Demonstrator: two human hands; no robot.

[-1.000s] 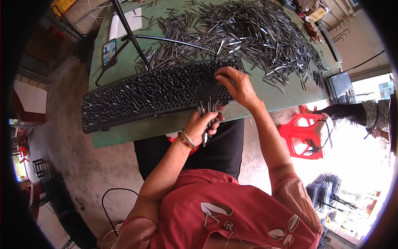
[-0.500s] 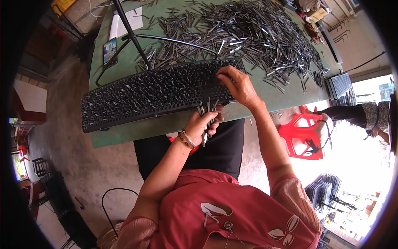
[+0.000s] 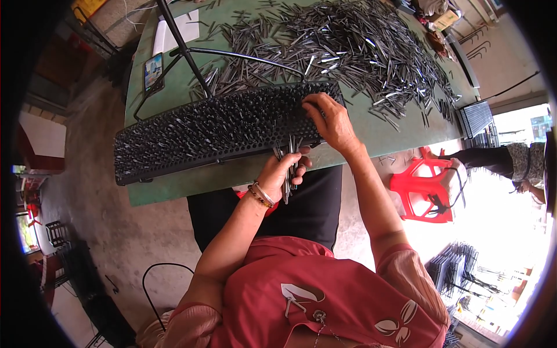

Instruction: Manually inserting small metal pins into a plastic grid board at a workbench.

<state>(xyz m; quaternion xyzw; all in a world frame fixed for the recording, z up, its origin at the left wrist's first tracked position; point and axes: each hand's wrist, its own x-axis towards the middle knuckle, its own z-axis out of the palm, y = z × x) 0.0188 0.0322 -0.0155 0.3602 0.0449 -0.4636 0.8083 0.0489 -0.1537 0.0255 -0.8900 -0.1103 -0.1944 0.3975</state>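
A long black perforated tray [image 3: 130,175] lies along the near edge of the green table. Dark slim strips [image 3: 191,130] stand packed in its holes over the left and middle; bare holes show toward the right end. My left hand [image 3: 282,173] is closed round a small bundle of metal strips [image 3: 287,188], just off the tray's front edge. Over the tray's right end, my right hand [image 3: 331,119] has its fingertips pinched together and bent down to the holes. Whatever sits between those fingertips is too small or hidden to make out.
A large heap of loose metal strips [image 3: 371,52] covers the far part of the green table [image 3: 371,145]. Black metal rods [image 3: 188,55] rise behind the tray. A phone [image 3: 154,71] and white paper [image 3: 174,32] lie at left. A red plastic stool [image 3: 420,188] and a person [image 3: 493,159] are at right.
My right hand has shifted very slightly at the tray's right end, its fingers still bent downward. My left hand has barely moved and keeps its bundle of strips.
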